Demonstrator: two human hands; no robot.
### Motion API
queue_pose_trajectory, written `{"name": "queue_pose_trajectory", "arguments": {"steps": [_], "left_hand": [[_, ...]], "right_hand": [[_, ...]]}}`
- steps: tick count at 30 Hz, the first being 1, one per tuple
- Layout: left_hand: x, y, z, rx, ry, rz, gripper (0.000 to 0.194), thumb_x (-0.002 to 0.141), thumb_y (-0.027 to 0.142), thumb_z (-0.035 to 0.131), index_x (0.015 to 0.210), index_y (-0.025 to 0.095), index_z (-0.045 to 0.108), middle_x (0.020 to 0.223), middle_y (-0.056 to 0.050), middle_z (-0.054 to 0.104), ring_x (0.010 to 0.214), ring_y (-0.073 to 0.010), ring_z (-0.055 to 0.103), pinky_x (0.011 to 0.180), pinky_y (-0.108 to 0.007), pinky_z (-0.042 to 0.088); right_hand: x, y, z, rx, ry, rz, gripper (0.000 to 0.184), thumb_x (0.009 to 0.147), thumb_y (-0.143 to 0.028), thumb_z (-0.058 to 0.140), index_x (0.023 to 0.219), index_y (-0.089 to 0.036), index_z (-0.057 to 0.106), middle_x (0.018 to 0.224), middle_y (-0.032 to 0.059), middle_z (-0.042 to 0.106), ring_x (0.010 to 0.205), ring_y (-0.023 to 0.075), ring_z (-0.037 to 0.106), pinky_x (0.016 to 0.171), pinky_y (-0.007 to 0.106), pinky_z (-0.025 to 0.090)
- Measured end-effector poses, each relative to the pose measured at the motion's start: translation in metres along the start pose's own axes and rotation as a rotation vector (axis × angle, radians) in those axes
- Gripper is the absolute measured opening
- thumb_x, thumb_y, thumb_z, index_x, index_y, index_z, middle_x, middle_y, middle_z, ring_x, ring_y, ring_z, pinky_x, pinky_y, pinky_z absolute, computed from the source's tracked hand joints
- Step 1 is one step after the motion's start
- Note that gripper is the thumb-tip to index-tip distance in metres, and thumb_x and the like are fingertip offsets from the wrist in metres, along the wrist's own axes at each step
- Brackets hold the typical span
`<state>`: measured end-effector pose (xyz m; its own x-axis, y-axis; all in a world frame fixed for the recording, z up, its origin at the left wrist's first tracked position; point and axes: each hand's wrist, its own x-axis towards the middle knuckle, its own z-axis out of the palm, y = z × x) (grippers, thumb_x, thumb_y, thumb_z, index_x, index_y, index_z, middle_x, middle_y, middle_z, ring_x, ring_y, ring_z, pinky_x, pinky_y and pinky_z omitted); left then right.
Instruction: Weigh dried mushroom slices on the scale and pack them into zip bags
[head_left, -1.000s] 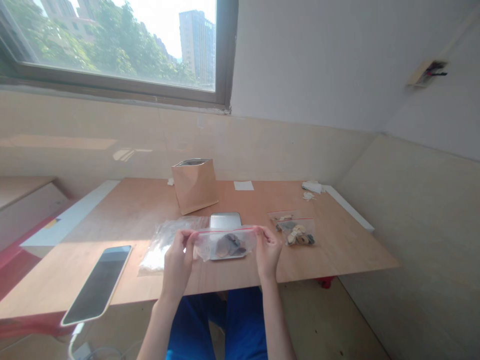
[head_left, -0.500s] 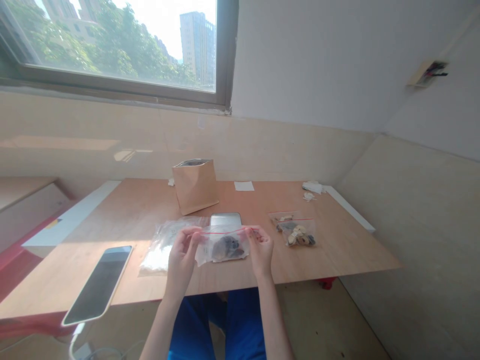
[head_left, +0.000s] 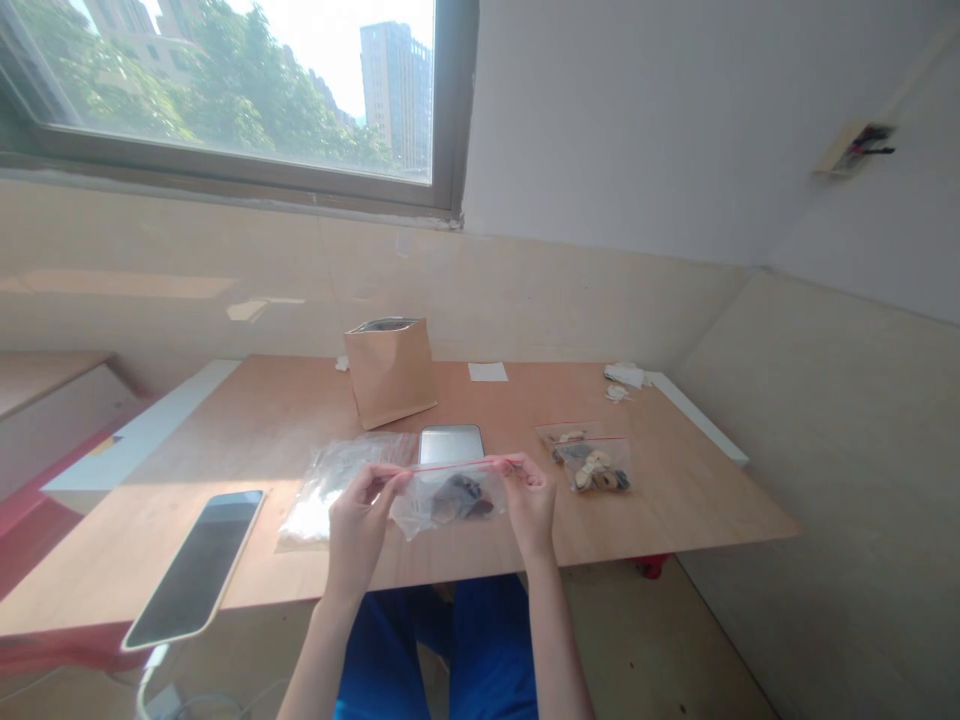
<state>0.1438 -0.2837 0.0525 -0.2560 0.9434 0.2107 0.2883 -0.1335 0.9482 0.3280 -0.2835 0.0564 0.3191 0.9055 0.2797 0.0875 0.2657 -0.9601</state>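
A clear zip bag [head_left: 459, 497] with a red seal line hangs between my two hands, dark pieces inside it. My left hand [head_left: 366, 510] pinches the left end of its top edge. The right end is gripped by my right hand [head_left: 527, 500], thumb and fingers pressed on the seal. Just behind the bag lies a silver flat scale-like device [head_left: 451, 443], its near part hidden by the bag. Left of it rests a pile of clear plastic bags [head_left: 319, 495], partly behind my left hand.
Two filled zip bags [head_left: 596, 467] with pale and dark pieces overlap at right. An upright brown paper pouch [head_left: 391, 375] is open at the top. A phone [head_left: 199, 570] with a cable lies front left. White paper [head_left: 487, 372] and scraps [head_left: 626, 376] lie along the back.
Both hands have moved slightly apart, drawing the zip bag's top edge straighter. The bag has shifted a little lower and to the right, showing more of the silver device.
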Motion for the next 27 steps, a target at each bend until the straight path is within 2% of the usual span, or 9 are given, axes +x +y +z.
{"name": "queue_pose_trajectory", "arguments": {"steps": [4,7,9,12,15,19,27], "left_hand": [[0.0,-0.001,0.0,0.002,0.045,0.043,0.023,0.073,0.043,0.057,0.071,0.02,0.06,0.071,0.0,0.064,0.068,-0.0147,0.06,0.064,-0.025,0.046],[0.0,0.0,0.0,-0.007,0.066,0.043,0.024,0.073,0.044,0.057,0.071,0.02,0.059,0.071,-0.001,0.064,0.067,-0.0148,0.06,0.064,-0.025,0.047],[0.0,0.002,-0.001,-0.026,0.068,0.042,0.025,0.071,0.044,0.059,0.07,0.019,0.059,0.069,-0.001,0.063,0.066,-0.0146,0.059,0.063,-0.025,0.047],[0.001,0.008,-0.004,-0.08,0.052,0.041,0.026,0.069,0.045,0.061,0.069,0.019,0.06,0.067,-0.001,0.063,0.063,-0.0141,0.059,0.06,-0.024,0.047],[0.0,0.011,-0.006,-0.129,-0.02,-0.014,0.028,0.067,0.046,0.063,0.075,0.019,0.064,0.066,-0.001,0.064,0.062,-0.0145,0.059,0.055,-0.023,0.046],[-0.003,0.009,-0.002,-0.212,-0.093,-0.064,0.03,0.064,0.046,0.066,0.075,0.017,0.066,0.074,-0.004,0.067,0.072,-0.0178,0.061,0.064,-0.026,0.049],[-0.005,0.005,0.004,-0.254,0.027,-0.045,0.023,0.07,0.04,0.063,0.071,0.018,0.062,0.066,0.001,0.059,0.066,-0.0108,0.052,0.063,-0.02,0.042]], "right_hand": [[0.0,-0.001,0.0,0.066,-0.075,0.038,0.023,0.072,-0.041,0.064,0.07,-0.018,0.069,0.071,0.0052,0.071,0.07,0.0189,0.065,0.066,0.028,0.05],[0.0,0.0,0.001,0.127,-0.194,0.104,0.023,0.069,-0.039,0.068,0.079,-0.018,0.069,0.076,0.0053,0.072,0.074,0.0196,0.067,0.071,0.031,0.052],[-0.001,0.001,0.002,0.145,-0.218,0.129,0.022,0.07,-0.037,0.067,0.082,-0.018,0.068,0.078,0.0052,0.072,0.076,0.0194,0.067,0.075,0.032,0.052],[-0.001,0.003,0.004,0.165,-0.176,0.132,0.02,0.071,-0.036,0.067,0.078,-0.018,0.068,0.076,0.0051,0.072,0.075,0.0188,0.067,0.074,0.031,0.053],[0.0,0.005,0.005,0.201,-0.105,0.119,0.019,0.071,-0.035,0.067,0.076,-0.018,0.068,0.075,0.005,0.072,0.071,0.018,0.067,0.07,0.03,0.053],[0.001,0.007,0.005,0.236,-0.034,0.121,0.02,0.07,-0.037,0.068,0.075,-0.017,0.067,0.073,0.0053,0.071,0.068,0.0177,0.066,0.066,0.03,0.053],[0.002,0.012,0.003,0.165,-0.075,0.084,0.021,0.073,-0.037,0.065,0.08,-0.018,0.068,0.078,0.0046,0.07,0.066,0.0135,0.061,0.065,0.025,0.048]]}}
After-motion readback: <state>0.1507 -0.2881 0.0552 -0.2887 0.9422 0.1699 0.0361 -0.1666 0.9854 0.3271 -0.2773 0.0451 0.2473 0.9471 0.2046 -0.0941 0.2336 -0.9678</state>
